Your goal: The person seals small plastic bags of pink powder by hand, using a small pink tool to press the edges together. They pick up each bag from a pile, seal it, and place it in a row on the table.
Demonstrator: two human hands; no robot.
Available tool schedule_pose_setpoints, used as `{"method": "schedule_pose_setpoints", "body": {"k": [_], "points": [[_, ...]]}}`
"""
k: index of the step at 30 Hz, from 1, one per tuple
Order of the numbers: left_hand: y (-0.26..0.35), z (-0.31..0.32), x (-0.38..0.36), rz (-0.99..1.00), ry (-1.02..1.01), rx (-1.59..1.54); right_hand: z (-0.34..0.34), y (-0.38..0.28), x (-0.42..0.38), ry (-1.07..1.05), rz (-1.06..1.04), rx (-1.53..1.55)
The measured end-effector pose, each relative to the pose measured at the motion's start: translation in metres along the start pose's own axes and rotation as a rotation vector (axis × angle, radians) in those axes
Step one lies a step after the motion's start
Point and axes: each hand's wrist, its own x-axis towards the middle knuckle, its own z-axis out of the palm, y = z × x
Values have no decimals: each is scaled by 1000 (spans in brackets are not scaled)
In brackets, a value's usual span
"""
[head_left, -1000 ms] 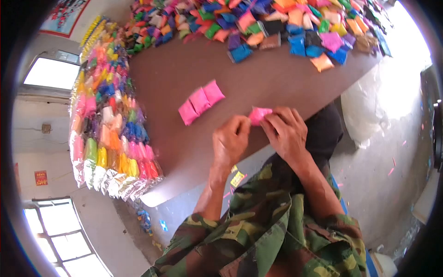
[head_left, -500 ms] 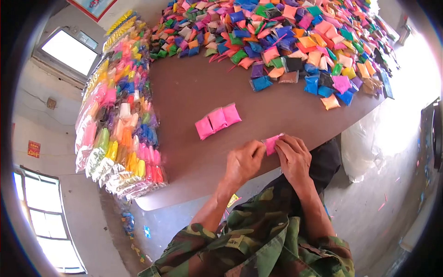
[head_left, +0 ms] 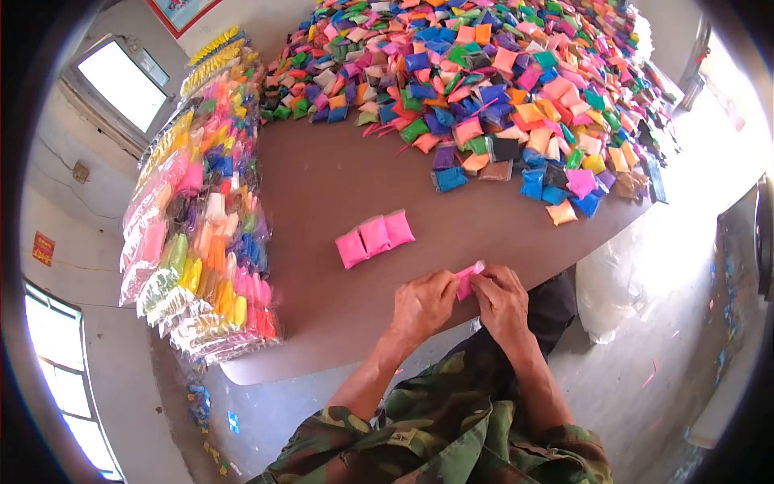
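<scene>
- Pink packet (head_left: 465, 282): held up between the two hands, above or at the near edge of the table (head_left: 310, 185); whether it is rested on the tabletop cannot be told.
- Right hand (head_left: 503, 305): fingers bent and narrow, packet pinched at its right side by thumb and fingertips.
- Left hand (head_left: 425, 303): loosely fisted, knuckles up, fingertips set at the packet's left side; whether that edge is gripped cannot be told, as the fingertips are hidden.
- Three pink packets (head_left: 375, 239): laid flat in a slanted row, sides touching, on the tabletop beyond the left hand.
- Heap (head_left: 484, 81): small packets of many colours, piled across the far part of the table, well apart from the row of three.
- Orange packet (head_left: 561, 213): placed at the heap's near fringe.
- Clear bags (head_left: 201, 218): filled with coloured packs, stacked along the table's left side.
- White sack (head_left: 610, 290): set beyond the table's right edge, plastic by its look.
- Camouflage sleeves (head_left: 326, 436): worn on both arms, forearms bared.
- Floor (head_left: 621, 387): grey, marked by a few small coloured scraps.
</scene>
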Motion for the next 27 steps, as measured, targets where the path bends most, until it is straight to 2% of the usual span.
{"method": "schedule_pose_setpoints", "body": {"k": [5,8,11,17,20,23,27], "points": [[-7,-4,19,61,-113,109,-4,1,2,-39,-19,16],[-20,-2,30,116,-96,73,-8,1,6,-52,-52,19],[-12,-8,32,110,-129,-68,-12,3,7,-79,-71,-16],[-12,2,43,42,-350,7,-18,9,11,-146,-128,3],[-22,15,54,76,-388,17,-19,11,15,-164,-143,20],[-27,20,65,108,-329,22,-20,13,14,-191,-145,49],[-19,3,67,69,-366,-17,-20,10,14,-193,-131,61]]}}
